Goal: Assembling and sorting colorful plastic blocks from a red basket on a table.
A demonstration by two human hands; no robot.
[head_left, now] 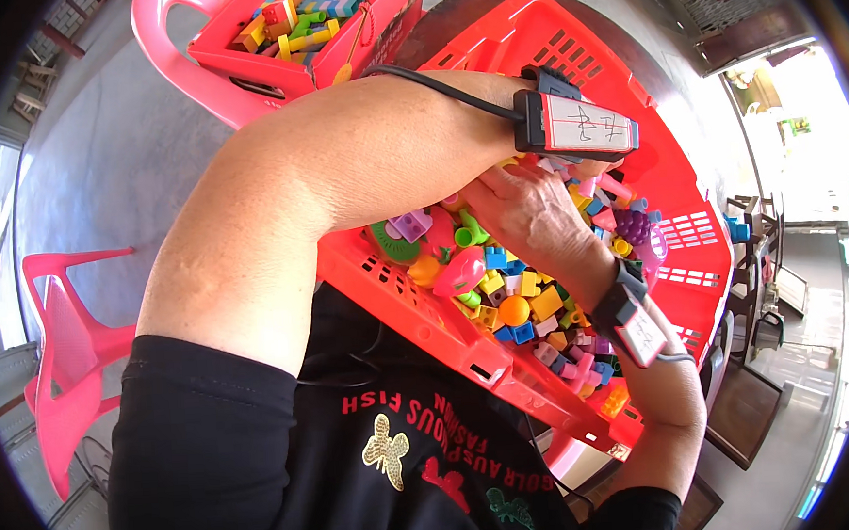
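Note:
A large red plastic basket point(690, 152) sits tilted in front of me, filled with several colourful toy blocks point(519, 308) and small plastic toys, among them a purple grape cluster point(633, 225). My left forearm crosses over the basket's near rim. My left hand point(589, 167) is almost wholly hidden behind a wrist-worn device point(579, 124). My right hand point(528, 210) lies back-up on the blocks, its fingers reaching under my left wrist. What either hand holds is hidden. A second device point(637, 328) is strapped to my right wrist.
A smaller red basket point(267, 71) of blocks rests on a pink plastic chair point(163, 38) at the top. Another pink chair point(70, 355) stands at the left on the grey floor. Dark wooden furniture point(744, 411) stands at the right.

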